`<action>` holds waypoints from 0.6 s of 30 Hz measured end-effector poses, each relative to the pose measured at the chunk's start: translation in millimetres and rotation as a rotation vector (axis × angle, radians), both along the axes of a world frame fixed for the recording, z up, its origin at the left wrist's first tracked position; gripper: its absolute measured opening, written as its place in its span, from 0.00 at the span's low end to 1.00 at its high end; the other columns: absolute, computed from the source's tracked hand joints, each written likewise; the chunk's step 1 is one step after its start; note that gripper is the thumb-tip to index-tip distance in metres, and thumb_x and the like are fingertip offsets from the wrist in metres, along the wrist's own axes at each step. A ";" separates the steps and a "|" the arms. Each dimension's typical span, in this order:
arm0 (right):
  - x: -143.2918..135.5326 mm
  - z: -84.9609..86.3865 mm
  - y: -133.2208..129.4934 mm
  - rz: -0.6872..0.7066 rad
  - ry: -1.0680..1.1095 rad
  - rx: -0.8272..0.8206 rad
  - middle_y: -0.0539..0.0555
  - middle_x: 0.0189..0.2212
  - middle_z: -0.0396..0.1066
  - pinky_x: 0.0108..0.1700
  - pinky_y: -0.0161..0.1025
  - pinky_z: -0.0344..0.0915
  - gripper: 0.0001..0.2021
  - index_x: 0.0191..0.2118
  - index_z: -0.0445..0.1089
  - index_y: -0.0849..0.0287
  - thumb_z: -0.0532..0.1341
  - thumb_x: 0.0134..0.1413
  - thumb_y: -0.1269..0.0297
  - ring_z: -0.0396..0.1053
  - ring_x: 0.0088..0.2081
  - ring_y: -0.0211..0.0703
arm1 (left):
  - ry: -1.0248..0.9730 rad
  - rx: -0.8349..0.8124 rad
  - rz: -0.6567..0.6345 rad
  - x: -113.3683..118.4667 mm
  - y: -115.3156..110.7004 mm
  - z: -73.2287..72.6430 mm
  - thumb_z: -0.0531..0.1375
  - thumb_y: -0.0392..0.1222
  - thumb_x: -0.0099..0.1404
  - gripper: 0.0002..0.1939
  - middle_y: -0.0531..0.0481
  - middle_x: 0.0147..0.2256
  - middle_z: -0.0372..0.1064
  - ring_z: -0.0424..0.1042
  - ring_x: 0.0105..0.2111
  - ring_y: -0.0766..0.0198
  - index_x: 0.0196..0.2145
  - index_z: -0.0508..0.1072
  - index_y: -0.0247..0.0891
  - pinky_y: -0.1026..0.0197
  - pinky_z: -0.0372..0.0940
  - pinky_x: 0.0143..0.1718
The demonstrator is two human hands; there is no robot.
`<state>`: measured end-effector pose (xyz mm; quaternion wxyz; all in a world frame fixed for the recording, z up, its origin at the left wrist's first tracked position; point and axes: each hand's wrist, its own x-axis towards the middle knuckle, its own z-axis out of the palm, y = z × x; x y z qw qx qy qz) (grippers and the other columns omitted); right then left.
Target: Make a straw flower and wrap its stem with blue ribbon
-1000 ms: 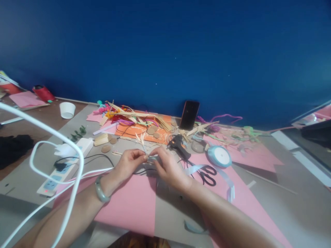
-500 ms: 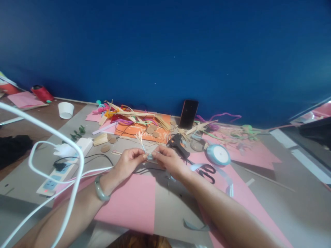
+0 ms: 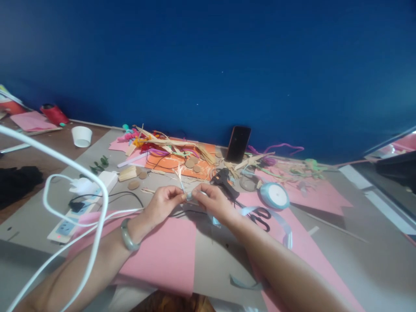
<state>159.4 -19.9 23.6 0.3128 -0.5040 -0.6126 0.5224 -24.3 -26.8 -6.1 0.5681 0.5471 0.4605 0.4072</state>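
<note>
My left hand [image 3: 165, 203] and my right hand [image 3: 212, 201] meet near the middle of the table, fingertips almost touching. Between them is a small piece of light blue ribbon [image 3: 189, 196], pinched by both. A thin stem with a frayed straw-coloured tip [image 3: 179, 174] rises from my left fingertips. More pale ribbon hangs under my right hand. Right of my hands lie a black glue gun [image 3: 225, 183], black-handled scissors [image 3: 261, 218] and a light blue ribbon roll [image 3: 274, 195] with a loose tail.
A power strip [image 3: 87, 208] and a looping white cable [image 3: 104, 208] are on the left. Pink paper [image 3: 162, 255] lies under my left arm. Behind my hands are an upright phone [image 3: 238, 144], orange paper [image 3: 156, 163] and dried strips. A white cup [image 3: 82, 136] stands back left.
Both hands stay together, still pinching the ribbon, with only a slight shift of the fingers. The view has moved slightly.
</note>
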 end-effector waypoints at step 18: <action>-8.0 -6.1 -4.7 -0.086 -0.031 0.039 0.49 0.20 0.68 0.26 0.32 0.58 0.12 0.28 0.75 0.63 0.65 0.46 0.57 0.61 0.23 0.35 | -0.015 0.013 0.114 3.5 -2.1 -3.2 0.64 0.45 0.55 0.10 0.50 0.24 0.73 0.68 0.25 0.67 0.26 0.77 0.34 0.66 0.61 0.30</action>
